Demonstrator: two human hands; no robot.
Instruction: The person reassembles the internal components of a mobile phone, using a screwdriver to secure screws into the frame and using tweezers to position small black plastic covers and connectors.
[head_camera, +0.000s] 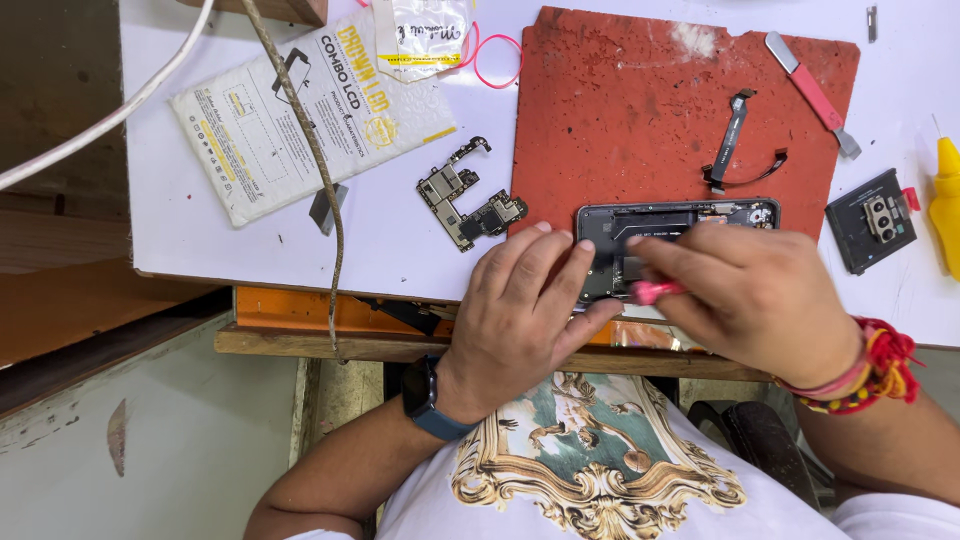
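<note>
An opened dark phone body (662, 224) lies at the near edge of a red work mat (640, 110). My left hand (525, 305) rests on the phone's left end, fingers spread over it and pressing it down. My right hand (755, 295) covers the phone's lower right part and grips a small pink tool (655, 291), whose tip points into the phone's inside. A green and black circuit board (467, 198) lies just left of the mat. A black flex cable (733, 140) sits on the mat above the phone.
A white bubble-wrap package (300, 110) lies at the back left. A pink and grey pry tool (812, 92) rests at the mat's right corner. A black camera module part (872, 220) and a yellow tool (946, 195) sit at the right. A braided cord (315, 160) crosses the table.
</note>
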